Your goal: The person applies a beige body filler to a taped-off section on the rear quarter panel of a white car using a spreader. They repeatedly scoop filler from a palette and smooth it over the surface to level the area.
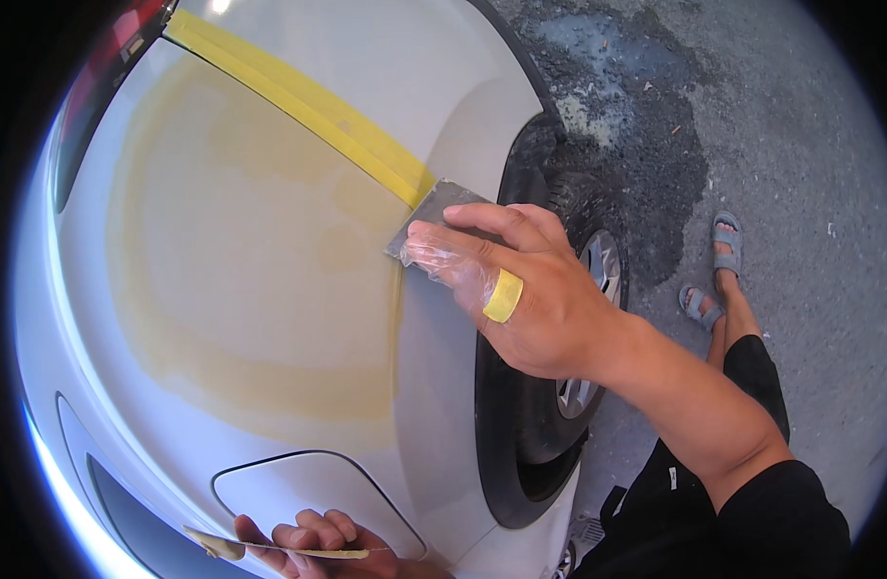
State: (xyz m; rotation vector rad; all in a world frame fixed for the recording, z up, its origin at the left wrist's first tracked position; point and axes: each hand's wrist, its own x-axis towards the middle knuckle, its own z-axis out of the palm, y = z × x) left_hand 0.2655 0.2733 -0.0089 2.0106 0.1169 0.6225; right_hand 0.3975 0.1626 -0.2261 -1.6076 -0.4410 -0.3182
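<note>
My right hand [549, 304] is closed on a flat grey putty spreader [432, 210], its edge against the white car body panel. Clear plastic film is wrapped round some of its fingers, with a piece of yellow tape [502, 295] on the back of the hand. The spreader meets the lower end of a yellow masking tape strip [299, 101] that runs along a panel seam. A wide sanded patch with a tan filler border [250, 251] covers the panel. At the bottom, my left hand [332, 536] grips a thin plate [270, 548], seen nearly edge-on, carrying yellowish putty.
The fuel flap [308, 487] lies above my left hand. A black wheel arch trim [491, 444] and the wheel [602, 265] are right of the panel. A red tail light [101, 82] is at upper left. Feet in grey sandals [728, 241] stand on the asphalt [800, 145].
</note>
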